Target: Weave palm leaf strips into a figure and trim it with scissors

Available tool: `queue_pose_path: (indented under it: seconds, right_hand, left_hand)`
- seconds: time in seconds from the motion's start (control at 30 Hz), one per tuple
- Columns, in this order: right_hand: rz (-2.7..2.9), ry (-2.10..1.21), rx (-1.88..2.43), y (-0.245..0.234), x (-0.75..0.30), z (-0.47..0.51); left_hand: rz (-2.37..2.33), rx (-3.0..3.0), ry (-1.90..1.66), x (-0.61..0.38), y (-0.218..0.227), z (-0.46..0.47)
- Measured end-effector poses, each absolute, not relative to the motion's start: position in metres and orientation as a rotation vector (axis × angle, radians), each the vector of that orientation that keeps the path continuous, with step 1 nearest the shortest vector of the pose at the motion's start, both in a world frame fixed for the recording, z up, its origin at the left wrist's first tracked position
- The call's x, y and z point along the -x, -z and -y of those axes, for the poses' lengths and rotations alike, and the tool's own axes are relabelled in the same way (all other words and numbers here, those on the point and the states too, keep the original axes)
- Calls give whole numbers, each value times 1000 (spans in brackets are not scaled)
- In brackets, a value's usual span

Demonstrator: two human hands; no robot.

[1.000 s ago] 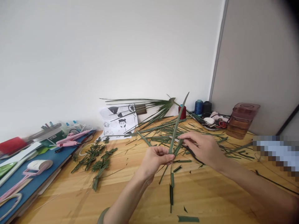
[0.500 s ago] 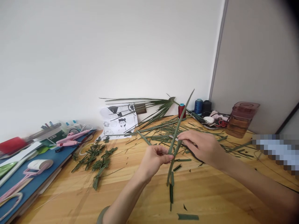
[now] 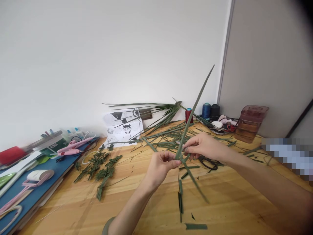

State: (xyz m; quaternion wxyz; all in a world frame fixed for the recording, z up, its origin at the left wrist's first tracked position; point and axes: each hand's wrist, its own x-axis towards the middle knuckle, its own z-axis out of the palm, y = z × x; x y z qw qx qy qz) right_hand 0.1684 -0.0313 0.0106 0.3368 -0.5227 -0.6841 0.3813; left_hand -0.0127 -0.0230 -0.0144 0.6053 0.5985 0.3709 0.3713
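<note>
My left hand (image 3: 160, 164) pinches a long green leaf strip (image 3: 195, 104) near its bend, above the wooden table (image 3: 151, 209). My right hand (image 3: 202, 147) closes its fingers on the same strip just to the right. One long end points up and to the right toward the wall. A shorter end (image 3: 194, 181) slants down and right over the table. Black scissors (image 3: 207, 162) lie on the table below my right hand.
Cut leaf pieces (image 3: 180, 199) lie below the hands; woven leaf bits (image 3: 102, 164) to the left. A palm frond (image 3: 156, 112) and printed sheet (image 3: 124, 127) lean on the wall. Thread spools (image 3: 207, 111) and a brown container (image 3: 251, 124) stand back right. Blue board with tools (image 3: 36, 173) at left.
The right hand has left the scissors on the table and now grips the strip. The strip's tip has swung much higher, and a lower end now folds down to the right.
</note>
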Motion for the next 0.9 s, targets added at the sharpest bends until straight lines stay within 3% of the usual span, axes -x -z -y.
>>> queue_pose_path:
  seconds: [0.57, 0.9]
  right_hand:
    - [1545, -890, 1390, -8, -157, 39]
    - [1544, -1301, 1160, 3, -140, 51]
  left_hand:
    - [-886, -1318, -1183, 15, 13, 21]
    - [-793, -1225, -1305, 15, 13, 18]
